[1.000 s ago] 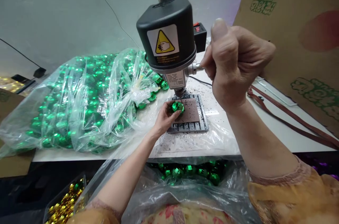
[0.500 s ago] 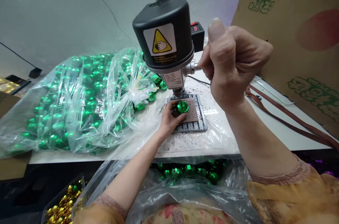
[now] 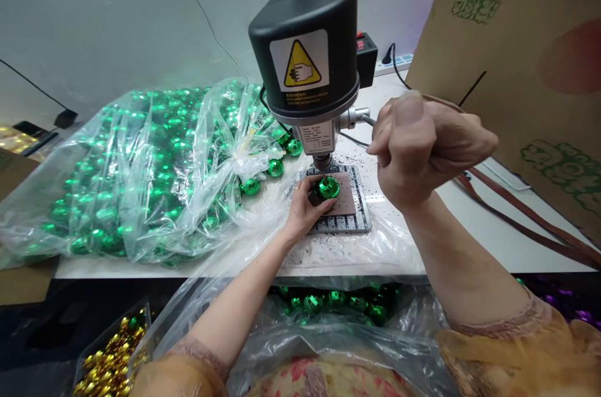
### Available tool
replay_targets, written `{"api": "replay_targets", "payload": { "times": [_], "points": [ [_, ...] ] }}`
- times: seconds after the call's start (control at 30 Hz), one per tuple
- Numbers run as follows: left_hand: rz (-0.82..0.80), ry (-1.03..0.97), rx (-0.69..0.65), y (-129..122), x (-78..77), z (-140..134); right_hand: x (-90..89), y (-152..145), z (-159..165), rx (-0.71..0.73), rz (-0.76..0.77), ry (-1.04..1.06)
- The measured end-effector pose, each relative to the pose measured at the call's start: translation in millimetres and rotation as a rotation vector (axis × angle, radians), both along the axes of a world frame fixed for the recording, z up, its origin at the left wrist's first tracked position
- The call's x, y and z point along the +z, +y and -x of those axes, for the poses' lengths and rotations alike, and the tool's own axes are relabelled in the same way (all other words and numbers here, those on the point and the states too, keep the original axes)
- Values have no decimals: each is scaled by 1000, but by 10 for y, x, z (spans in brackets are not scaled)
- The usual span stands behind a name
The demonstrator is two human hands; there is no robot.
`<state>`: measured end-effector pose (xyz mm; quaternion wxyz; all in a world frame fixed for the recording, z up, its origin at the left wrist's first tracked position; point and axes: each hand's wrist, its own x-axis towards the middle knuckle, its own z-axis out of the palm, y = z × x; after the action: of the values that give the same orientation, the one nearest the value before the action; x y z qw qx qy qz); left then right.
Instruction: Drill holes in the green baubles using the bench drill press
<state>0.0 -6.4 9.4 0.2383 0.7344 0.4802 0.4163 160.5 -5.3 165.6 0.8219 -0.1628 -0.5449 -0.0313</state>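
Observation:
My left hand grips a shiny green faceted ball between thumb and fingers. The ball rests on a brown pad atop the slotted metal base plate, directly beneath the chuck of a small black drill press. At the right, my right hand is closed around the feed lever of the press; most of the lever is hidden in the fist. Dark shavings are scattered over the plate and the table around it.
Left on the white table lies a clear plastic bag full of green balls, a few loose at its mouth. More green balls sit in plastic below the edge. A container of gold pieces stands lower left. A cardboard box rises at right.
My right fist has come down with the lever. The left hand still holds the ball under the chuck. The whole view has shifted slightly.

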Motion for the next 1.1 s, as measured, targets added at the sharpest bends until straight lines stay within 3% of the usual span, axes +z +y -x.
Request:
{"api": "replay_targets", "payload": {
  "times": [0.47,0.77,0.83,0.93,1.1],
  "points": [
    [-2,-3,12,-7,-17,3,-191,27,-11,-83,-60,-15],
    [-5,-27,15,-16,-26,-6,-334,85,-79,8,-232,-137],
    [-6,-30,9,-17,-32,-3,-283,53,-74,-18,-196,-122],
    [-10,-32,19,-12,-44,-19,-67,-6,-19,-39,-28,-23],
    [-93,22,95,-100,30,-51,300,-51,61,67,123,72]
  ]
}}
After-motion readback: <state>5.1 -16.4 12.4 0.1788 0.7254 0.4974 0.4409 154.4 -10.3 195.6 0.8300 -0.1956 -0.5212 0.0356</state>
